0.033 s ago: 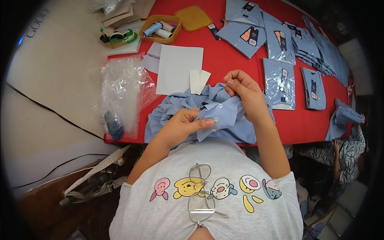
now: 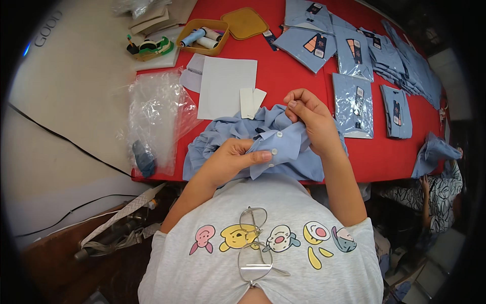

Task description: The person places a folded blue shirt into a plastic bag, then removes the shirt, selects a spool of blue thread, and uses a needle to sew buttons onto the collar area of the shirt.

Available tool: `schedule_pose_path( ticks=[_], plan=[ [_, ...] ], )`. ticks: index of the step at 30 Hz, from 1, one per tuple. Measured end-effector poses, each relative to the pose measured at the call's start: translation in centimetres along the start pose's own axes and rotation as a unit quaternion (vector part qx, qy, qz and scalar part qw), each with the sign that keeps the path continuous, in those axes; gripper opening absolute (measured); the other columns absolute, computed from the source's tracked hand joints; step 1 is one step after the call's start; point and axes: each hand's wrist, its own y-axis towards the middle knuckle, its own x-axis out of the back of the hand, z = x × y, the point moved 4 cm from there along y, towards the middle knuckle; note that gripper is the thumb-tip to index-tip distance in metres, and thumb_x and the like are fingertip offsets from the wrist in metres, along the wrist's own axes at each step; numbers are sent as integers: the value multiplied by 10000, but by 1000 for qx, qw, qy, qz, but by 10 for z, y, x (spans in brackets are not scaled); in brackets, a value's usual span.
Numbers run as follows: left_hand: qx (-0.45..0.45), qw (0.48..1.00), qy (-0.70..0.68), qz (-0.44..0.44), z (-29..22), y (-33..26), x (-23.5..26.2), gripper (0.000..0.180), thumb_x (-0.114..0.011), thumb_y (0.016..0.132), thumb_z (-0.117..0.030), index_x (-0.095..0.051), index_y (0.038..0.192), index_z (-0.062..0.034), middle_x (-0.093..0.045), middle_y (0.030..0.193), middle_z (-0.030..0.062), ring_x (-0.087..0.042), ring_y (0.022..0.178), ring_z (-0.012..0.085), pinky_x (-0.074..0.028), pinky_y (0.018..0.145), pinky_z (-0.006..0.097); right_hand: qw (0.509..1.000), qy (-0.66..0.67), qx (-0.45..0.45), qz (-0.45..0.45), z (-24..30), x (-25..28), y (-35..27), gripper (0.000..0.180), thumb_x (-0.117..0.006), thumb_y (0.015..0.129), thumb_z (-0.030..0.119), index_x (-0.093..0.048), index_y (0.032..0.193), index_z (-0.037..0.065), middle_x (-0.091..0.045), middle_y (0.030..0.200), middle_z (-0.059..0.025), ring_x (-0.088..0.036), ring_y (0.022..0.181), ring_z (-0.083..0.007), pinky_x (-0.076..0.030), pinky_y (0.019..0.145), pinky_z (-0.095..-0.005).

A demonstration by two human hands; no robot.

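While bagged folded shirts [image 2: 347, 104], seemingly done, lie far right, the light-blue button-up shirt [image 2: 289, 147] near on the tabletop [image 2: 379, 157] looks unfinished, unfolded, left hand [image 2: 237, 156] gripping its placket [image 2: 276, 144], right hand [image 2: 318, 120] fingertips pinched, contents unclear.

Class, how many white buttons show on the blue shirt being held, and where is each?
3: the top button, nearest the right hand; the middle button, beside the left hand; and the lowest button, just below that. More may be hidden in folds of the shirt.
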Motion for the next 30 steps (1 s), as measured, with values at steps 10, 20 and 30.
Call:
schedule_pose_path(
  ticks=[10, 20, 30],
  plan=[
    [4, 999, -49, 4, 2, -18, -12, 257, -761, 971, -212, -789, 1081, 17, -781, 986, 74, -698, 898, 113, -539, 823, 273, 1000, -14, 22, 0, -1, -5, -23, 131, -573, 1051, 133, -623, 1124, 36, -534, 781, 33, -428, 708, -28, -340, 637, -184],
    [-10, 997, -66, -35, 3, -26, -7, 234, -800, 912, -121, -770, 1107, 6, -774, 986, 70, -709, 891, 111, -553, 813, 249, 990, -141, 4, -6, 1, -17, -35, 118, -677, 990, 103, -724, 1070, 30, -682, 907, 10, -569, 811, -54, -457, 742, -212],
    [-12, 999, -16, -33, -8, -23, -3, 301, -846, 878, -136, -756, 1131, 0, -757, 962, 41, -668, 844, 70, -523, 778, 215, 923, -291, -190, 167, -3, -15, -34, 152, -756, 836, 20, -783, 979, -23, -710, 918, -5, -612, 821, -70, -481, 762, -222]
  ],
)
